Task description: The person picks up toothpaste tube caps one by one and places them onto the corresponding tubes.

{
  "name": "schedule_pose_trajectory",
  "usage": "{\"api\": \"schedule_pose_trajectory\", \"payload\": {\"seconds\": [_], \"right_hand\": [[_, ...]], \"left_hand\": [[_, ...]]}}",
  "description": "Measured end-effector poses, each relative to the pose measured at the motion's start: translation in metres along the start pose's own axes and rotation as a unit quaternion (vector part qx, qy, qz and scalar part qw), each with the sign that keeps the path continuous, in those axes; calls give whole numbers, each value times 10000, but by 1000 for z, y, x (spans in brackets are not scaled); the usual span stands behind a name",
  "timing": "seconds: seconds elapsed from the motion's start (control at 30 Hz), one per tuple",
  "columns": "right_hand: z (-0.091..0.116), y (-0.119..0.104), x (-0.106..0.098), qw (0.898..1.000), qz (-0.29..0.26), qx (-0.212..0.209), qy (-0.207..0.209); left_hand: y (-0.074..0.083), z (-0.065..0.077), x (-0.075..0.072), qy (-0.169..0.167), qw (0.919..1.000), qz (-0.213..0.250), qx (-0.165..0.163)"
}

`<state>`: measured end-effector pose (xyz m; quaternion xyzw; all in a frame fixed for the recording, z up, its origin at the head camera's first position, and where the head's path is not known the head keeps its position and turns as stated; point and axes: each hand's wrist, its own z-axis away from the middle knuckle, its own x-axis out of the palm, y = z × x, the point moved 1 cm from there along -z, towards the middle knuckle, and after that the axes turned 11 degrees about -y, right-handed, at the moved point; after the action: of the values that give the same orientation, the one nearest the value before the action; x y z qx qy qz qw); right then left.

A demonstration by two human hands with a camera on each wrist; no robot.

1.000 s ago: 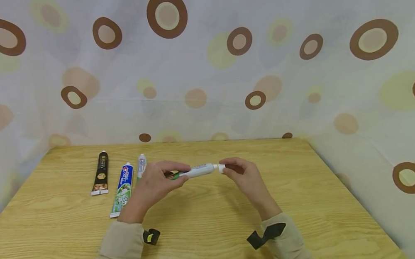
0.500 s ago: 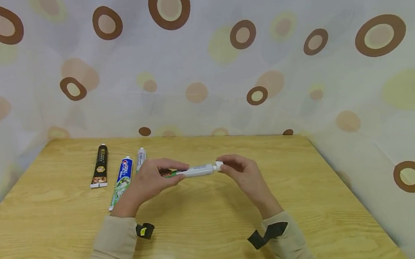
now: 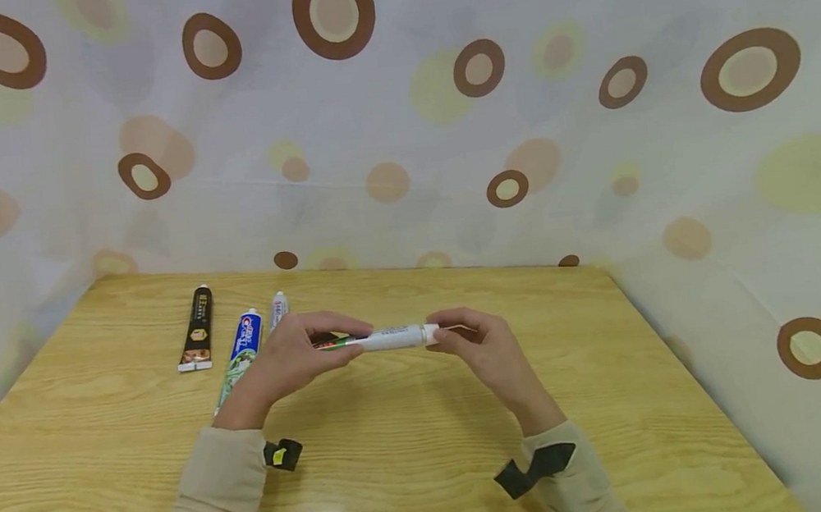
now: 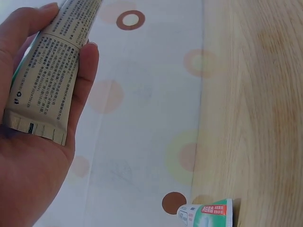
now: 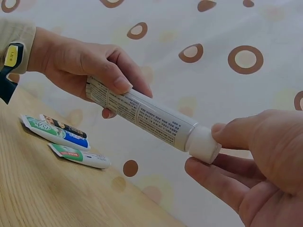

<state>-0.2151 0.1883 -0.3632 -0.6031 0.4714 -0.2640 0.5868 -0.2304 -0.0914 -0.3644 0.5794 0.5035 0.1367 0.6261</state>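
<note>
My left hand [image 3: 294, 358] grips a white toothpaste tube [image 3: 392, 338] by its body, between thumb and fingers, holding it level above the table. In the left wrist view, the flat crimped end of the tube [image 4: 38, 127] points back toward the palm, and fine print covers the near side. My right hand [image 3: 487, 356] pinches the white cap [image 5: 204, 144] at the tube's other end. The cap sits against the tube's shoulder, with thumb on one side and fingertips on the other in the right wrist view.
On the wooden table [image 3: 415, 453] at left lie a black toothpaste tube [image 3: 198, 330], a blue and green tube [image 3: 244, 346] and a white and green tube [image 3: 278, 310], partly behind my left hand. A patterned cloth [image 3: 383, 127] hangs behind and beside the table.
A second ago the cap was apart from the tube, with the nozzle showing. The right hand has brought it left onto the nozzle, and now it sits against the shoulder.
</note>
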Motion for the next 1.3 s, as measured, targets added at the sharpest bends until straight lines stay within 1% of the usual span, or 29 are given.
{"api": "schedule_pose_trajectory", "payload": {"seconds": [0.17, 0.27, 0.37, 0.43, 0.5, 0.57, 0.73, 0.9, 1.13, 1.2, 1.3], "right_hand": [[-1, 4, 0, 9998, -42, 168, 57], [-3, 6, 1, 9996, 196, 165, 103], [-3, 7, 1, 9989, 447, 74, 141], [-2, 6, 2, 9982, 571, 74, 146], [-1, 5, 2, 9980, 609, 100, 137], [0, 3, 2, 9979, 616, 127, 131], [-1, 2, 2, 9989, 453, 52, 48], [-1, 3, 2, 9996, 288, 41, -58], [-1, 0, 1, 9970, 758, 95, 154], [-1, -2, 0, 9974, 703, 64, 105], [1, -5, 0, 9986, 532, 46, -39]], "left_hand": [[0, -1, 1, -96, 9999, -31, 116], [-1, -1, 1, -112, 9997, -71, 228], [-1, -2, 1, -78, 9994, -135, 306], [-1, -1, 1, -72, 9995, -130, 282], [-1, -1, 1, -71, 9997, -99, 222], [-1, -1, 1, -73, 9997, -96, 230], [-2, -1, -1, -88, 9994, -92, 328], [-1, -2, -1, -135, 9995, -56, 290], [1, -2, -1, -157, 9993, -97, 339], [1, -1, -2, -155, 9994, -69, 314], [1, -1, -3, -145, 9997, -39, 194]]}}
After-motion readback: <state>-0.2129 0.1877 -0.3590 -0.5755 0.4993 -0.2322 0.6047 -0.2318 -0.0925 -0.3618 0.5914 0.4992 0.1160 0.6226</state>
